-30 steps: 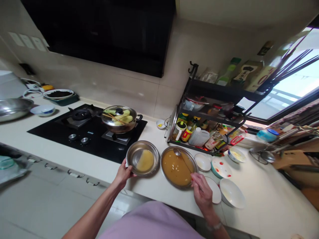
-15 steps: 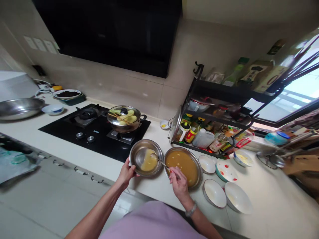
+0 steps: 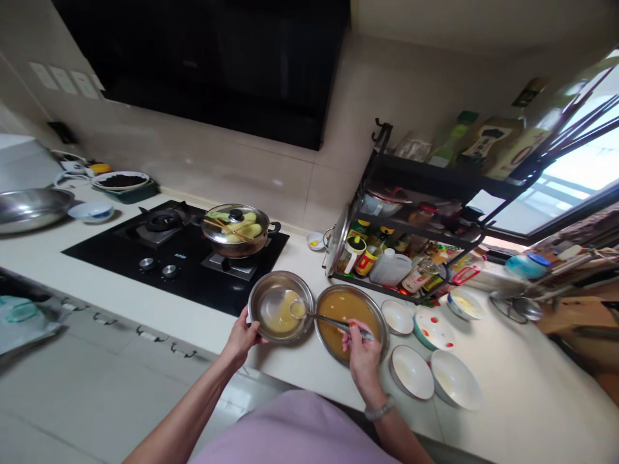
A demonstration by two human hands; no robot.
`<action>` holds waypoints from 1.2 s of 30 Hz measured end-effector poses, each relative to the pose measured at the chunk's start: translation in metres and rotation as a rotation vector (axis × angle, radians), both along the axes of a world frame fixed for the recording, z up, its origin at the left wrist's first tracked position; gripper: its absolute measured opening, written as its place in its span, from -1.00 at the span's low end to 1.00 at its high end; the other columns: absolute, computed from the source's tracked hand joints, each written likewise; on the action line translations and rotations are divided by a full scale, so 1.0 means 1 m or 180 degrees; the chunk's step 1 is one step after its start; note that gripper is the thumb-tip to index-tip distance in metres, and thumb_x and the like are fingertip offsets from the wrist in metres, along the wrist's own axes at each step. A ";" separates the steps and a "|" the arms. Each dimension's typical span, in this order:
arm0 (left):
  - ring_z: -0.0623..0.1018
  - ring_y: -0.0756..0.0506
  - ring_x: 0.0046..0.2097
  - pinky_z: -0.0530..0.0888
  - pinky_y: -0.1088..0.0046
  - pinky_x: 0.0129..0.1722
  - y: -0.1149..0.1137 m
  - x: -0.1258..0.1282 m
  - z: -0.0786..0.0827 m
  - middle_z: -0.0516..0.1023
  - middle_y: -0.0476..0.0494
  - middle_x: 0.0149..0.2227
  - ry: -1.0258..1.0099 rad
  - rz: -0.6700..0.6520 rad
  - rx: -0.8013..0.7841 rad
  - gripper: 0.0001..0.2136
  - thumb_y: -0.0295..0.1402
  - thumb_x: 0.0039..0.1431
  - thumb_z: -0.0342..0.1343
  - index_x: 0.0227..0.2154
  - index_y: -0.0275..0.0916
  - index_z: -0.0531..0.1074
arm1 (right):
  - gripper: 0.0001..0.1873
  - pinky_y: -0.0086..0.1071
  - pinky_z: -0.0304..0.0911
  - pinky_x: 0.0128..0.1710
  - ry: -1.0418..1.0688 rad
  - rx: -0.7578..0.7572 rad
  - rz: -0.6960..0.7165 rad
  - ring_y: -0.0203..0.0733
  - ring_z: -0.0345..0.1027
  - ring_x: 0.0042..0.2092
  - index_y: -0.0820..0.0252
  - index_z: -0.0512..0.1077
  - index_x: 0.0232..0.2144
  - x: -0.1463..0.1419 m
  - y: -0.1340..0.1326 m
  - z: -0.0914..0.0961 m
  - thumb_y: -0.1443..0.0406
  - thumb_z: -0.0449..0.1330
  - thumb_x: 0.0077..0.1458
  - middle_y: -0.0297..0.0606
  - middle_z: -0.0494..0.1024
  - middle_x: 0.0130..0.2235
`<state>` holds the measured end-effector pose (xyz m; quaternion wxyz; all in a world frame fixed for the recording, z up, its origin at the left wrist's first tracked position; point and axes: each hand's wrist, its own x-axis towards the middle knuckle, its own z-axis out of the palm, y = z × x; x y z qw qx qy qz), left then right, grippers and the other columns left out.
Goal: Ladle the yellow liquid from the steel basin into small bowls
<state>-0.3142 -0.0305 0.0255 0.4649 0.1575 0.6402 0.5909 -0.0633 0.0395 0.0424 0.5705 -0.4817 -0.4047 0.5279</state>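
Observation:
My left hand (image 3: 245, 336) grips the near left rim of a steel bowl (image 3: 262, 298), which is tilted toward me and has a shallow pool of yellowish liquid in it. A ladle (image 3: 333, 320) is held by its handle in my right hand (image 3: 362, 348), and its round head lies inside that bowl, in the liquid. Under the handle and right hand sits a wider steel basin (image 3: 385, 322) filled with brown liquid with pale bits floating in it. The two vessels are side by side, their rims close together.
Left stands a black gas hob (image 3: 116, 251) bearing a lidded pot (image 3: 236, 248) with chopsticks on its lid. Right are several bowls, including a white bowl (image 3: 411, 370), and a black rack (image 3: 411, 222) of bottles. A small dish (image 3: 316, 241) sits near the wall.
My right hand has moved right and the ladle handle lies more level over the basin. The ladle head has shifted slightly within the bowl, and less liquid shows there. The view has turned slightly.

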 end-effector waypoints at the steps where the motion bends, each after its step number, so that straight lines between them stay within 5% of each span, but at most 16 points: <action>1: 0.45 0.03 -0.61 0.54 0.43 -0.57 0.000 0.000 0.000 0.42 0.06 -0.59 0.0008 -0.0009 -0.0004 -0.38 -0.66 0.06 -0.01 0.23 -0.27 0.12 | -0.54 -0.50 0.18 -0.68 0.0058 -0.0027 -0.0039 -0.32 0.28 -0.60 0.26 0.43 -0.30 0.002 0.000 0.001 0.03 0.34 -0.12 -0.34 0.48 -0.57; 13: 0.45 0.04 -0.61 0.54 0.44 -0.55 0.001 0.001 0.001 0.42 0.07 -0.62 0.0049 -0.0028 -0.0021 -0.37 -0.65 0.06 0.02 0.24 -0.27 0.11 | -0.59 -0.46 0.22 -0.66 -0.0141 0.0038 -0.0709 -0.28 0.32 -0.59 0.25 0.44 -0.31 0.069 0.014 0.021 0.08 0.36 -0.14 -0.32 0.50 -0.56; 17: 0.44 0.04 -0.62 0.54 0.45 -0.55 0.000 0.002 0.002 0.42 0.07 -0.62 0.0020 0.0000 -0.0024 -0.35 -0.65 0.05 0.02 0.24 -0.28 0.10 | -0.68 -0.40 0.30 -0.63 -0.1000 0.0693 -0.0456 -0.28 0.30 -0.62 0.24 0.47 -0.28 0.091 0.011 0.015 0.10 0.24 0.03 -0.31 0.49 -0.55; 21: 0.44 0.04 -0.62 0.53 0.46 -0.56 0.000 0.003 0.002 0.42 0.07 -0.61 -0.0003 -0.0007 -0.0005 -0.36 -0.64 0.05 0.03 0.24 -0.28 0.11 | -0.79 -0.40 0.37 -0.56 -0.1901 0.1810 0.0231 -0.27 0.38 -0.50 0.18 0.53 -0.23 0.102 0.001 0.009 0.25 0.15 0.14 -0.17 0.54 -0.33; 26: 0.44 0.04 -0.61 0.54 0.45 -0.56 -0.001 0.005 0.004 0.42 0.07 -0.60 0.0053 -0.0036 0.0008 -0.36 -0.63 0.02 0.03 0.22 -0.27 0.14 | -0.73 -0.43 0.40 -0.51 -0.1878 0.2340 0.0423 -0.26 0.43 -0.38 0.09 0.54 -0.16 0.089 -0.010 0.009 0.39 0.10 0.16 -0.15 0.51 -0.21; 36: 0.43 0.06 -0.62 0.53 0.47 -0.56 -0.006 0.009 0.013 0.39 0.10 -0.60 0.0151 -0.0103 0.0117 -0.32 -0.59 0.00 0.08 0.24 -0.25 0.12 | -0.81 -0.38 0.36 -0.56 -0.1061 0.1303 0.1038 -0.27 0.35 -0.50 0.10 0.59 -0.30 0.014 -0.021 0.009 0.19 0.23 0.06 -0.20 0.54 -0.33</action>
